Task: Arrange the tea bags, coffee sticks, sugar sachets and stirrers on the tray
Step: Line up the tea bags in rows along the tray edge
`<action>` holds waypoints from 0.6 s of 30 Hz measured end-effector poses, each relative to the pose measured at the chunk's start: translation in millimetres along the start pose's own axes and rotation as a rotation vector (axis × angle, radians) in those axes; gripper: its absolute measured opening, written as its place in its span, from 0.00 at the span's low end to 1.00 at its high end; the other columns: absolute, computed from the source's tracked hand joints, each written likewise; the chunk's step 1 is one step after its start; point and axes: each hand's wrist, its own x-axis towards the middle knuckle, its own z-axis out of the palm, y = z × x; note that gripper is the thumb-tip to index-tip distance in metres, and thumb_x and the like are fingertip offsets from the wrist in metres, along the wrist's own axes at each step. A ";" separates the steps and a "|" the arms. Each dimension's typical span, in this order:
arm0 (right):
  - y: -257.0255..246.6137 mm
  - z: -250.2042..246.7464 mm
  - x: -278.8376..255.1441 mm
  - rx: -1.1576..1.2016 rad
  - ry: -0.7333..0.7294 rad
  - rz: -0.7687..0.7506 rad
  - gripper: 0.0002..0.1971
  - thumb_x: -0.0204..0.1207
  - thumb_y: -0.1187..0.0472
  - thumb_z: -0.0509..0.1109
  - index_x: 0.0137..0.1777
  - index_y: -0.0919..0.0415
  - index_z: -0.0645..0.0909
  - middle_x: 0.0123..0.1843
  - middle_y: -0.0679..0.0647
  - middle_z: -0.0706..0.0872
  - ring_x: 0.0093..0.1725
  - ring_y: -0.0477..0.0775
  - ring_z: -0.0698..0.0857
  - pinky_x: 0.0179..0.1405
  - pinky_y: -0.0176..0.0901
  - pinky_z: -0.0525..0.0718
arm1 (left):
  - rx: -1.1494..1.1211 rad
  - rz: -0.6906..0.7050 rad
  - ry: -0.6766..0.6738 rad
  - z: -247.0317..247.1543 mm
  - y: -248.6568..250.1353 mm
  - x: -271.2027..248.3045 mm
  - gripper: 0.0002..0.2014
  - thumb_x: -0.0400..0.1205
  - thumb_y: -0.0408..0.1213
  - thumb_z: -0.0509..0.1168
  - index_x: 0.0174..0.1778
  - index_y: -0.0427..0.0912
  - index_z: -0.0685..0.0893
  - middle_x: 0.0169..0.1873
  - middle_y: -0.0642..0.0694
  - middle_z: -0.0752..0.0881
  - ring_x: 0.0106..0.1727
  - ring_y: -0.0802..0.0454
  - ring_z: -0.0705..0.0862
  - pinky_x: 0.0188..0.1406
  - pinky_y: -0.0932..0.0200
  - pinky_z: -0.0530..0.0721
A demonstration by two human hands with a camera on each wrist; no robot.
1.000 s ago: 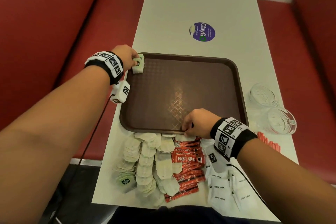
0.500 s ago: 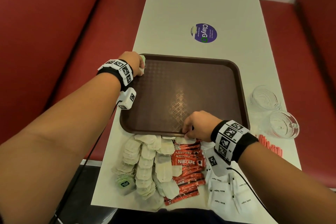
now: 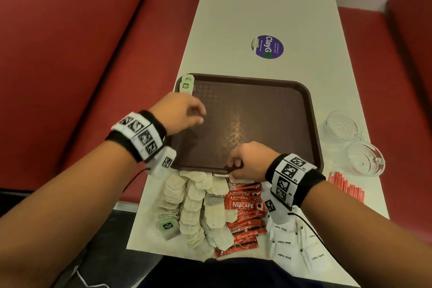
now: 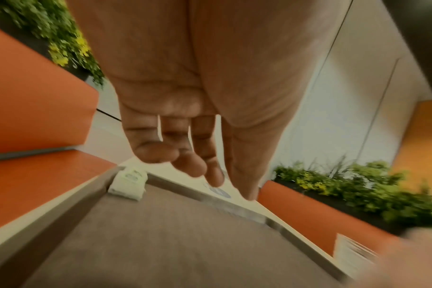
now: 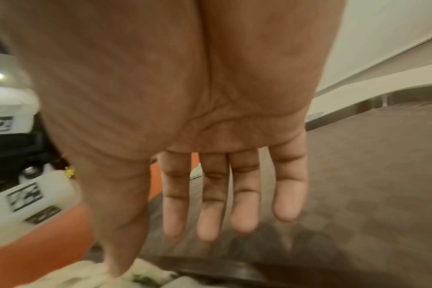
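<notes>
A brown tray (image 3: 257, 105) lies on the white table. A small stack of green-labelled tea bags (image 3: 186, 84) leans in its far left corner, also seen in the left wrist view (image 4: 128, 183). My left hand (image 3: 198, 116) hovers over the tray's left side, a little nearer than that stack, fingers loosely curled and empty (image 4: 205, 171). My right hand (image 3: 233, 166) is at the tray's near rim, its fingers (image 5: 210, 214) straight over the tray floor, thumb down by the loose tea bags (image 3: 194, 201). Coffee sticks (image 3: 243, 208), sugar sachets (image 3: 292, 243) and red stirrers (image 3: 346, 184) lie off the tray.
Two glass cups (image 3: 339, 125) (image 3: 364, 159) stand right of the tray. A round purple sticker (image 3: 268, 47) marks the table beyond it. Red bench seats (image 3: 70, 77) run along both sides. The table's near edge is just behind the sachets.
My left hand has let go of the green tea bags in the tray's far left corner and drawn back toward me. The right hand stays at the near rim.
</notes>
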 end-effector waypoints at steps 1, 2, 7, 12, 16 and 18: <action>-5.0 0.1 -1.0 0.000 -0.004 -0.035 0.17 0.75 0.47 0.77 0.62 0.48 0.85 0.55 0.45 0.85 0.55 0.50 0.83 0.55 0.47 0.84 | 0.009 0.031 -0.071 6.6 3.5 -17.2 0.08 0.77 0.45 0.76 0.51 0.57 0.89 0.44 0.63 0.83 0.44 0.69 0.79 0.50 0.65 0.75; -9.9 1.0 -2.3 -0.002 -0.018 -0.062 0.19 0.72 0.45 0.79 0.62 0.47 0.85 0.55 0.45 0.84 0.55 0.50 0.82 0.55 0.48 0.84 | 0.025 0.056 -0.149 13.7 5.5 -32.9 0.09 0.77 0.46 0.76 0.52 0.58 0.88 0.45 0.62 0.82 0.42 0.70 0.78 0.46 0.68 0.74; -24.3 10.6 -6.0 -0.086 -0.078 -0.133 0.27 0.65 0.45 0.85 0.63 0.44 0.83 0.57 0.46 0.77 0.61 0.51 0.73 0.57 0.49 0.79 | 0.104 0.121 -0.380 50.1 -1.7 -81.5 0.18 0.73 0.49 0.78 0.59 0.58 0.87 0.53 0.61 0.80 0.44 0.69 0.76 0.41 0.79 0.69; -27.8 20.1 -6.0 -0.089 0.020 -0.213 0.10 0.73 0.49 0.79 0.53 0.44 0.87 0.59 0.45 0.77 0.64 0.50 0.72 0.64 0.52 0.78 | 0.117 0.103 -0.241 63.6 -11.0 -92.0 0.10 0.79 0.46 0.73 0.56 0.58 0.89 0.51 0.60 0.81 0.45 0.65 0.77 0.52 0.61 0.80; -21.8 21.5 -4.2 0.043 0.096 -0.267 0.03 0.74 0.53 0.78 0.47 0.46 0.88 0.54 0.41 0.81 0.58 0.47 0.78 0.62 0.52 0.81 | 0.062 0.101 -0.146 59.3 -11.1 -93.1 0.06 0.81 0.44 0.71 0.52 0.55 0.89 0.46 0.59 0.84 0.46 0.61 0.82 0.52 0.56 0.83; -19.6 18.8 -6.1 0.101 0.122 -0.273 0.02 0.75 0.53 0.77 0.46 0.47 0.87 0.51 0.40 0.83 0.50 0.43 0.81 0.55 0.47 0.82 | -0.004 0.089 -0.092 56.1 -10.7 -93.2 0.05 0.81 0.42 0.72 0.52 0.53 0.89 0.45 0.59 0.85 0.46 0.60 0.83 0.50 0.58 0.83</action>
